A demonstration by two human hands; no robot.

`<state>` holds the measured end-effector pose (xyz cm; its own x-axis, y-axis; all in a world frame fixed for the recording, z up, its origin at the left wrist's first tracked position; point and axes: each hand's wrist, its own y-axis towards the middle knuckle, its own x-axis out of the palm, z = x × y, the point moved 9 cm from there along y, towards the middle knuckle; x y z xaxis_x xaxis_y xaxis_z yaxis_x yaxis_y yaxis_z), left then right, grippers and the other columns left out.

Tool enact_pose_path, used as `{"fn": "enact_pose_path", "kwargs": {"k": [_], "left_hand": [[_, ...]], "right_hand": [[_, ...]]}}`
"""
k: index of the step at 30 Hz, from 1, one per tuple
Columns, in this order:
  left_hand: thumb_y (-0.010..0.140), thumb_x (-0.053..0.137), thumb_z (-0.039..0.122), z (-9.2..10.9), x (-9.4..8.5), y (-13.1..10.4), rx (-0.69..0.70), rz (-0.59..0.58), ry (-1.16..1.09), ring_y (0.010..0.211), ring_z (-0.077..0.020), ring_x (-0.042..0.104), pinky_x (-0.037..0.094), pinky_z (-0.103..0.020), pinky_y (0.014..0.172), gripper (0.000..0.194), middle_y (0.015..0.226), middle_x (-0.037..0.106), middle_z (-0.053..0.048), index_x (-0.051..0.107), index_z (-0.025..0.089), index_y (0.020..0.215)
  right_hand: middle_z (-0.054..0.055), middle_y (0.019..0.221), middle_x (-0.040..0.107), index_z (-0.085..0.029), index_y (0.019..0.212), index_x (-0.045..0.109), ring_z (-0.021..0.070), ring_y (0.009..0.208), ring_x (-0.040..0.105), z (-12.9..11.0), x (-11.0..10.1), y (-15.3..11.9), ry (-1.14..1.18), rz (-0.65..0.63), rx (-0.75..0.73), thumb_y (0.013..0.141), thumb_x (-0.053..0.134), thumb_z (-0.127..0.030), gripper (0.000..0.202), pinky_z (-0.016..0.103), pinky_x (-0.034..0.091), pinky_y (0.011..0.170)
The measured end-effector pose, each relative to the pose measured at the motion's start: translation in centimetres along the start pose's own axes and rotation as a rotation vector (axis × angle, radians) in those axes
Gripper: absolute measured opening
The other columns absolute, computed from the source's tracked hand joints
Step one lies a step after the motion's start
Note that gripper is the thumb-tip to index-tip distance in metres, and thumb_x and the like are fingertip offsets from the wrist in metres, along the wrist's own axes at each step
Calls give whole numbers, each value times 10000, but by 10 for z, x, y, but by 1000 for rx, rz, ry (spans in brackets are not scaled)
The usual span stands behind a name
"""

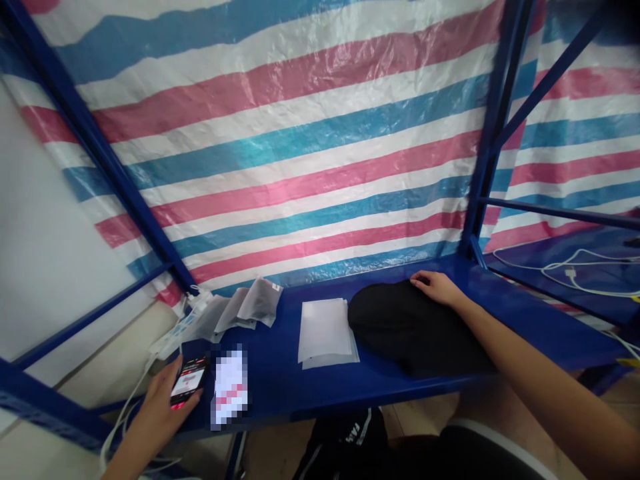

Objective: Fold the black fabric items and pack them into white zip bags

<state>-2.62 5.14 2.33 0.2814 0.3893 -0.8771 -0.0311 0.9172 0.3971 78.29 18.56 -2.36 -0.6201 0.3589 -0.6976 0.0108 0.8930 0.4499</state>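
My left hand (167, 400) is closed around a smartphone (189, 382) with a lit screen, at the front left of the blue shelf. Just right of it lies a blurred-out bright panel (231, 387), which looks like another screen. My right hand (436, 287) pinches the far edge of a black cloth item (417, 330), spread flat on the right half of the shelf; its exact kind cannot be made out. Beside the cloth's left end, a small stack of frosted plastic bags (326, 333) lies flat.
More frosted bags (260, 301) lie fanned at the back left, near a white power strip (173, 337) with cables. Blue metal posts (493, 133) frame the shelf (285, 373). Striped plastic sheeting (310, 167) hangs behind. A white cable (570, 272) lies on the neighbouring shelf.
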Motion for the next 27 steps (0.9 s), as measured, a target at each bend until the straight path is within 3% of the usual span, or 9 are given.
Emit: {"fn": "enact_pose_path", "kwargs": {"k": [7,14,19,23,27], "left_hand": [[848,538,699,7,-2,0,-46,28,2,1530,-434,428,312,-578,1301,965,1590,469,-198,337,182,1638],[847,481,735,15,-2,6,-86,29,65,1504,-451,463,358,-579,1276,978,1561,471,-269,437,84,1576],[830,475,765,15,-15,-11,-83,116,91,1469,-444,507,356,-557,1288,933,1558,493,-256,526,98,1481],[827,526,750,18,-22,-27,-12,121,77,1382,-427,600,401,-540,1268,833,1484,610,-210,611,163,1413],[806,566,755,16,-13,-35,12,19,120,1435,-451,563,418,-588,1247,683,1385,737,-125,762,273,1249]], "right_hand": [[52,976,834,-267,986,790,290,841,758,-1,1,0,-8,-10,-6,962,586,-485,300,402,579,801],[50,986,835,-273,990,788,295,869,765,0,0,0,-2,-5,4,954,597,-488,291,401,583,816],[51,984,836,-270,983,783,291,863,761,-2,0,-1,0,-7,2,957,587,-490,296,397,577,808],[46,980,836,-272,980,786,294,859,761,-3,0,-1,3,-4,1,954,590,-487,292,403,586,810],[44,981,842,-279,988,789,302,873,765,-3,-1,-1,8,-7,0,950,599,-490,286,413,595,814]]}}
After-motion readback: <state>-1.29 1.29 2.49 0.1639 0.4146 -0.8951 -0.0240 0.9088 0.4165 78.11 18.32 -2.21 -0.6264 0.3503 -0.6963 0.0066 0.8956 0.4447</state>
